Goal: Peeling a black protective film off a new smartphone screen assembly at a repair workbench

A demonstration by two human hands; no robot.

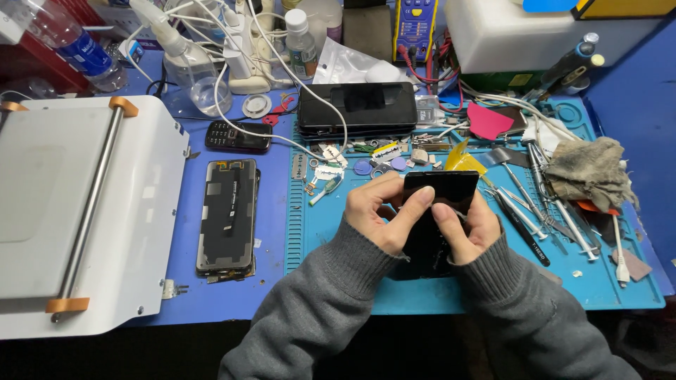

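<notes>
A black phone [438,211] is held between both hands over the blue work mat [338,225], near the front edge of the bench. The fingers [415,204] of the left hand [377,214] are curled closed on its left edge, and the right hand [468,225] is closed on its right side, with both thumbs pressed on the dark, glossy face. It is judged that the flat panel is being pressed or worked loose by hand; a firm, even grip seems to be needed, because the glass is thin and smooth. Thin metal tweezers [524,211] and a crumpled grey rag [591,172] are seen to the right. To the left a second phone [227,214] is laid flat, and beyond it a white machine [77,204] with a steel bar. A black case [357,107] is placed farther back.
</notes>
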